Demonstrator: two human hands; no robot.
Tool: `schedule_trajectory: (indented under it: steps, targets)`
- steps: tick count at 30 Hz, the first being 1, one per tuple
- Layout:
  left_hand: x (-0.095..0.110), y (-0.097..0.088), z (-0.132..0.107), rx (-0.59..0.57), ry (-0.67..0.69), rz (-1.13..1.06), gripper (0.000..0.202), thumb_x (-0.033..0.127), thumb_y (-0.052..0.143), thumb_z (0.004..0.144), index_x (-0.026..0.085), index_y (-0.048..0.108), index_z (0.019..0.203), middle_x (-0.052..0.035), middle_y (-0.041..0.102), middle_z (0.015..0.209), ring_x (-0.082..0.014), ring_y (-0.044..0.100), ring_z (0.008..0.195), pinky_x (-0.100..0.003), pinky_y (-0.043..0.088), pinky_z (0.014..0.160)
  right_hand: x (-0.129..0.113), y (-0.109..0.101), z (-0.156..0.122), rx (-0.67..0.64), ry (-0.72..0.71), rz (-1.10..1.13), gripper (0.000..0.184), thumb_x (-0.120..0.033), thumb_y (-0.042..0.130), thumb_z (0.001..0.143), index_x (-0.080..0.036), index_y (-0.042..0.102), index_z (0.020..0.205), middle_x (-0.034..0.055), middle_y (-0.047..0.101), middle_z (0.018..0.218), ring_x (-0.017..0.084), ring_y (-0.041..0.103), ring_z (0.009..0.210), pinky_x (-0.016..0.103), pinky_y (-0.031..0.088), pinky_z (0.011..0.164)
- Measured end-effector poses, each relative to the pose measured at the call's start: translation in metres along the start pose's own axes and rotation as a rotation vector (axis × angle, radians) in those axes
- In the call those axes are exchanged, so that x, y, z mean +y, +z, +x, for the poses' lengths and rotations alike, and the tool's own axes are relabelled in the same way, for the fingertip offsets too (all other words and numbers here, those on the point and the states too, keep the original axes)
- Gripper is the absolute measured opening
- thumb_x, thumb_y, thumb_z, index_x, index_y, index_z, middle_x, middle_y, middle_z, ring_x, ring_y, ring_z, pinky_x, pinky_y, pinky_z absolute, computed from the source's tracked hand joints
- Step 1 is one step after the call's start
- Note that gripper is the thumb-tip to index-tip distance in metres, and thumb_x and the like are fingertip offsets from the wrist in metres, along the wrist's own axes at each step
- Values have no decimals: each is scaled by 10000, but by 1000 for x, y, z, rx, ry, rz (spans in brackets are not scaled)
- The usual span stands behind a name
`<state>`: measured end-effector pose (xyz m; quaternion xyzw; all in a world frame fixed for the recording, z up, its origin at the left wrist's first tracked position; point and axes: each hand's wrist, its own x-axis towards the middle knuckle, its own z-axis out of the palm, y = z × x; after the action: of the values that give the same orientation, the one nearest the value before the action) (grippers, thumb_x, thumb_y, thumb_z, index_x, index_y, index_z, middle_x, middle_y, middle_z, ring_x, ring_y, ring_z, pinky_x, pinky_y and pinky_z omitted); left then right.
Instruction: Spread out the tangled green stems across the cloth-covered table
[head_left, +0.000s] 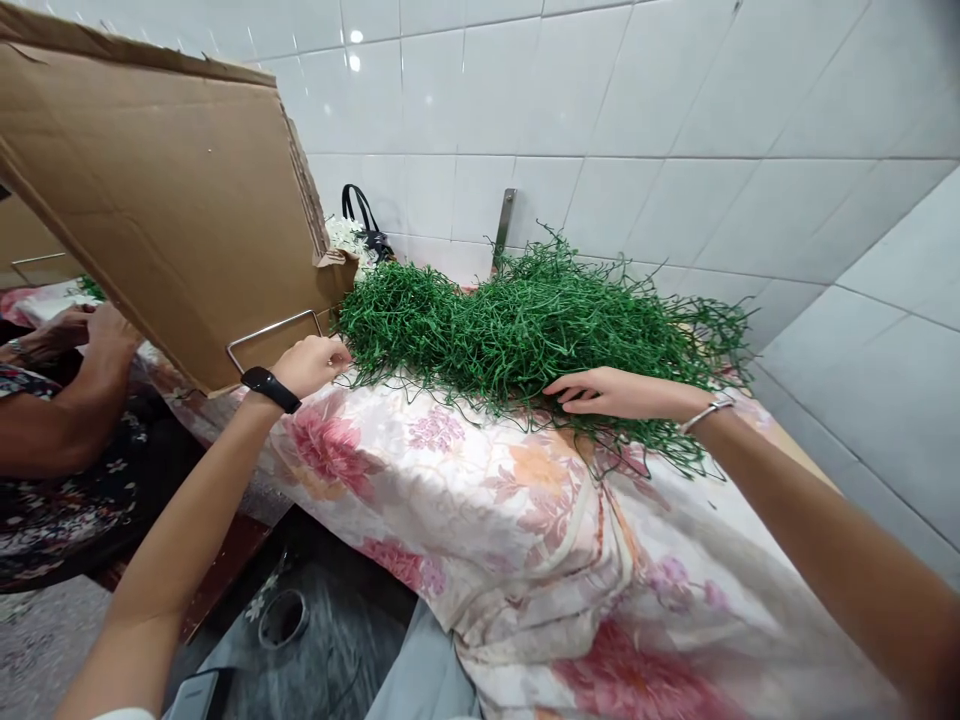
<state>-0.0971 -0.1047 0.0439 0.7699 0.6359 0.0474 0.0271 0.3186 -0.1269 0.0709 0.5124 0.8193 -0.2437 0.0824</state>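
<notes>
Fingers [574,382]: right hand [600,391], centre-right, slightly parted against wiry green stems [525,325]; left hand [309,366], centre-left, curled, contents unclear. Likely sorting; separating strands needs pinching.

**Close Quarters in a Shared Workroom**

Glossy white tiled walls [555,100] meet in the corner of what looks like a small handicraft workroom; whether inside a home or a shop cannot be told. A white cloth printed with pink and orange flowers [450,450] covers the tabletop [795,447], heaped with wiry, plastic-looking green stems [555,320]. A tall brown cardboard panel [150,180] screens off a neighbouring place, where another person in a dark floral garment [90,500] holds both hands [109,325] close together. White blossoms [345,237] lie by the wall.
</notes>
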Motion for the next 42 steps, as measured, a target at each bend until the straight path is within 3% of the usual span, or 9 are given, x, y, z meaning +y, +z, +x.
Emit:
schedule_trajectory:
  steps: [4,9,16,20,24,28,31,35,42]
  targets:
    - [-4,1,-5,-12,13,-11,287,309,437,780,177,625,953,-31,646,901,-183,586,837,-247,356,664,4,-2,-5,51,16,14,511,-446,409,847,-177,463,1278,23,522,1190,138,534,1026,229,458,857]
    - [9,-6,-19,-5,85,-17,282,334,440,818,175,617,968,-24,639,899,-174,579,834,-247,372,677,-26,-8,-29,-49,-178,44,472,-511,435,838,-265,519,1231,-35,482,1245,124,485,1117,205,432,938]
    - [64,-1,-56,19,624,-68,379,359,370,906,129,501,1178,-81,558,1151,-165,576,941,-285,441,812,-56,-24,-81,3,-333,215,359,-348,531,818,-275,579,1166,2,538,1175,136,520,1087,201,477,890]
    - [106,-8,-95,150,947,-51,372,275,319,930,93,468,1218,-108,476,1283,-180,532,1087,-285,454,877,-35,-21,-89,237,-424,442,252,-252,553,801,-229,635,1038,48,606,1014,143,578,972,231,504,830]
    - [135,-25,-135,204,1213,-218,326,213,373,910,97,510,1182,-63,573,1170,-109,576,954,-207,477,767,2,-6,-66,631,-376,789,159,-249,576,757,-139,637,856,83,616,822,158,601,794,292,484,759]
    - [152,-33,-161,224,1419,-294,343,246,391,897,109,548,1170,-53,632,1034,-83,570,725,-216,470,586,34,10,-36,813,-258,1151,195,-229,624,679,-133,589,846,51,580,761,139,571,754,286,449,763]
    - [167,-17,-164,342,1396,-180,333,242,368,898,116,585,1116,-64,632,979,-88,542,657,-225,463,576,46,18,-28,880,-165,1368,180,-198,597,668,-135,564,833,34,533,738,102,518,721,231,415,696]
    - [192,34,-144,647,1089,139,364,223,382,888,47,532,1168,-133,582,1076,-211,558,952,-333,460,805,56,20,-33,1000,-181,1524,143,-246,504,712,-131,513,797,28,454,708,70,447,683,189,355,601]
    - [203,99,-115,675,993,351,348,176,341,889,35,530,1144,-140,574,1050,-237,553,995,-354,446,818,74,14,-32,1258,-167,1726,133,-218,452,676,-98,481,727,23,366,633,73,401,603,186,276,520]
